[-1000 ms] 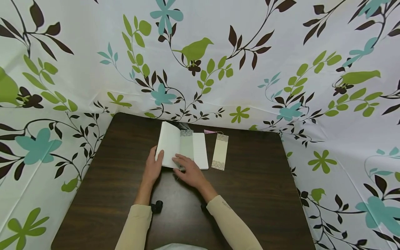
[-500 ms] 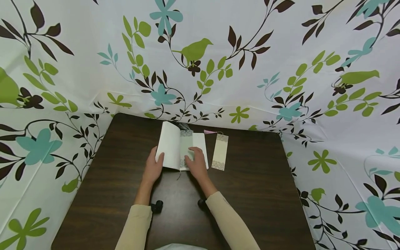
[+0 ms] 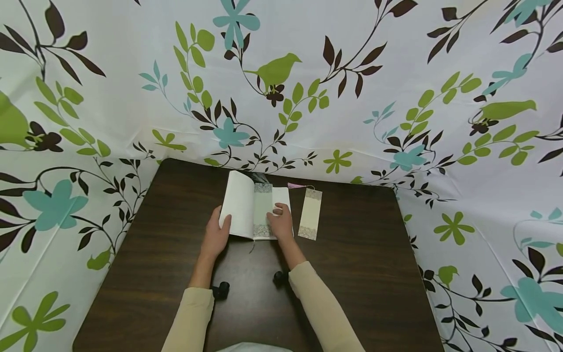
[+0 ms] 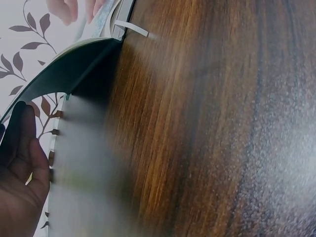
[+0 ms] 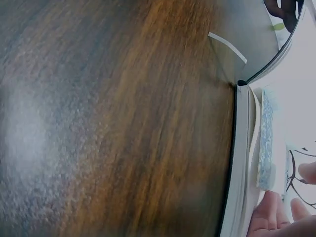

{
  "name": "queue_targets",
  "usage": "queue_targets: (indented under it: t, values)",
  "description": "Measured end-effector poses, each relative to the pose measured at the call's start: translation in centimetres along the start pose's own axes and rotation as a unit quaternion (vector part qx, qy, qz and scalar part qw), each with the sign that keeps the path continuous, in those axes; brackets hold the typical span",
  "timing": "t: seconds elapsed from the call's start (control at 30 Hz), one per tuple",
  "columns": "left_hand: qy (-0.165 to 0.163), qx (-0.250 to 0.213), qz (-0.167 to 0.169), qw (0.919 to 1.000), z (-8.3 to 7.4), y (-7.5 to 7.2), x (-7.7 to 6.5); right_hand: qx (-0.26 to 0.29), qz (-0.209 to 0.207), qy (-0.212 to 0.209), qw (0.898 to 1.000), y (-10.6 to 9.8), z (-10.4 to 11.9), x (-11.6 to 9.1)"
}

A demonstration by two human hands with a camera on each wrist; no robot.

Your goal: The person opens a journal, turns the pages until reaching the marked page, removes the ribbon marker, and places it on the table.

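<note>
An open notebook [image 3: 239,205] with blank white pages and a dark cover lies near the table's back edge. My left hand [image 3: 215,232] grips its raised left side, thumb on the page and fingers behind the cover. A pale green bookmark [image 3: 263,208] with patterned ends lies in the notebook along the fold; its dark tassel [image 3: 260,178] sticks out at the top. Over the right-hand page, my right hand [image 3: 282,225] touches the bookmark's right edge with the thumb. Its other fingers are bent, apart from the thumb. In the right wrist view the bookmark [image 5: 266,143] stands slightly off the page.
A cream bookmark [image 3: 310,215] with a pink tassel [image 3: 296,186] lies right of the notebook. The notebook's thin ribbon [image 4: 132,27] hangs out at the bottom of the spine. The dark wooden table [image 3: 365,274] meets a patterned curtain [image 3: 334,122] at its back and sides.
My right hand has moved right across the bookmark, from near the fold to its right edge, and its fingers have bent more. My left hand and the notebook have stayed in place.
</note>
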State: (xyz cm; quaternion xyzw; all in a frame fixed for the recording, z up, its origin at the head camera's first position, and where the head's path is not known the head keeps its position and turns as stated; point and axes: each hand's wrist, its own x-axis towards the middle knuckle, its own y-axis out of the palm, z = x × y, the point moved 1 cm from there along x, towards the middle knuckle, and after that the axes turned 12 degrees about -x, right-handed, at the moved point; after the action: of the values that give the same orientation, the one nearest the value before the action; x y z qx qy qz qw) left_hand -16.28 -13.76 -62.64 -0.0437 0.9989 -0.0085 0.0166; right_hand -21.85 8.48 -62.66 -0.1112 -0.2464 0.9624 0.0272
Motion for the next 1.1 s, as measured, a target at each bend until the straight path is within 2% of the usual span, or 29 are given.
queue_targets:
  t: [0.33,0.6,0.73,0.9,1.1]
  values:
    - [-0.006,-0.005,0.003,1.0,0.0,0.1,0.1,0.031,-0.042,0.007,0.999,0.0,-0.4,0.2]
    - [-0.009,-0.006,0.003,0.9999,0.1,0.0,0.1,0.068,-0.035,0.003,0.997,0.3,-0.4,0.2]
    - [-0.011,-0.005,0.003,0.9999,0.2,0.0,0.1,0.069,-0.043,0.002,0.997,0.2,-0.2,0.3]
    - [-0.012,-0.002,0.003,0.9999,0.2,0.0,0.1,0.08,-0.061,-0.017,0.995,-0.8,0.0,0.2]
    - [-0.013,0.0,0.003,0.9999,0.3,-0.1,0.2,0.094,-0.054,-0.021,0.994,-3.1,-0.5,0.7]
